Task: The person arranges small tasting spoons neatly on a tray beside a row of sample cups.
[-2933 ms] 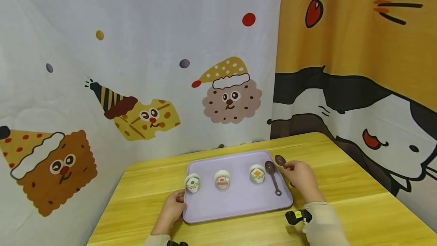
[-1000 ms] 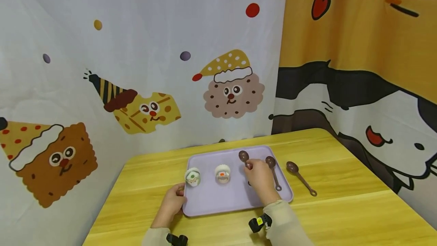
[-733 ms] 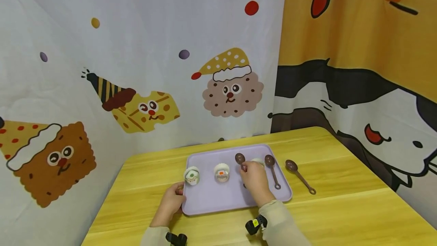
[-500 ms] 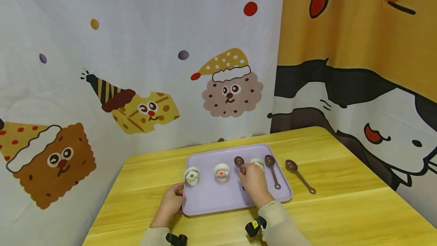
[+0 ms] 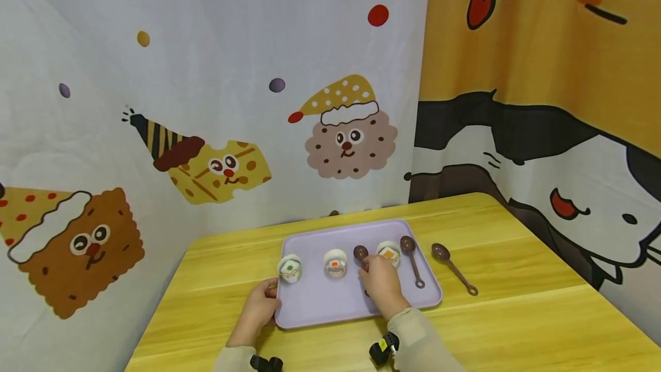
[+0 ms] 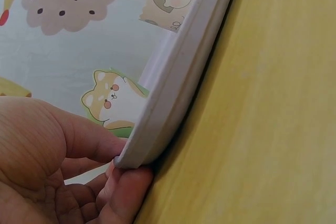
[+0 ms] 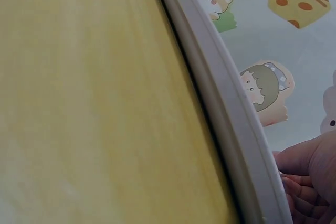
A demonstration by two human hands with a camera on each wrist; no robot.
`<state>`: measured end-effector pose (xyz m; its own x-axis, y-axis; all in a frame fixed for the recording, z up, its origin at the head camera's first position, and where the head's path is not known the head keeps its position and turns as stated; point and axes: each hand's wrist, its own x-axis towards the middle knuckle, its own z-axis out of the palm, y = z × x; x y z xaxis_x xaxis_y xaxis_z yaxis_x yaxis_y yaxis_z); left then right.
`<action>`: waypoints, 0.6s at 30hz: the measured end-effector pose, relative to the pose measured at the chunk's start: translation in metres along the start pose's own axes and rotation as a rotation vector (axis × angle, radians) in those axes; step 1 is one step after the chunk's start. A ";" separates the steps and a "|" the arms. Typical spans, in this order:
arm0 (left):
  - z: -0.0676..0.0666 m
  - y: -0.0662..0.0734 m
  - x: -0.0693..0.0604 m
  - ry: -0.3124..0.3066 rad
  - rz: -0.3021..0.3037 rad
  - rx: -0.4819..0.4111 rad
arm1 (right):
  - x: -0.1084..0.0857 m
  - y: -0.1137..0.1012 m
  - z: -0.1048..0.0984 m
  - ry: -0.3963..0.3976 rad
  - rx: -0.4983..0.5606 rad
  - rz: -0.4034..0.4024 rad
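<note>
A lilac tray (image 5: pixel 320 306) lies on the table, and my left hand (image 5: pixel 258 307) grips its left edge, thumb and fingers pinching the rim (image 6: pixel 157 114) in the left wrist view. Over the tray's right half, my right hand (image 5: pixel 383 285) pinches a brown spoon (image 5: pixel 361 254) by its handle, bowl pointing away. This spoon sits between the middle cup (image 5: pixel 335 264) and the right cup (image 5: pixel 388 252), both small and printed. Whether it touches the tray is unclear. A second brown spoon (image 5: pixel 409 245) lies on the tray right of that cup.
Another printed cup (image 5: pixel 290 269) stands near the tray's left edge. A third brown spoon (image 5: pixel 449 263) lies on the wooden table (image 5: pixel 496 326), right of the tray. Printed curtains (image 5: pixel 330 33) hang behind and beside the table.
My right hand has moved left from beside the tray onto it with a spoon, then lowered toward me. A spoon on the table has come into full view. My left hand stays on the tray.
</note>
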<state>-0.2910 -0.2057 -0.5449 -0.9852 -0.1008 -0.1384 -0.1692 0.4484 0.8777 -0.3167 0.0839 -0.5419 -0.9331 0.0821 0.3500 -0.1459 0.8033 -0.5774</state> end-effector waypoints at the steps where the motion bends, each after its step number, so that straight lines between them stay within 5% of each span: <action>1: 0.000 0.000 0.000 -0.001 0.000 0.001 | 0.000 0.000 0.001 -0.001 -0.002 0.000; 18: 0.000 -0.002 0.000 0.004 0.011 -0.008 | -0.004 0.001 0.005 -0.019 0.003 0.015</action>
<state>-0.2909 -0.2063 -0.5466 -0.9869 -0.0993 -0.1274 -0.1584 0.4428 0.8825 -0.3151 0.0814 -0.5470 -0.9414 0.0825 0.3271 -0.1330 0.8002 -0.5847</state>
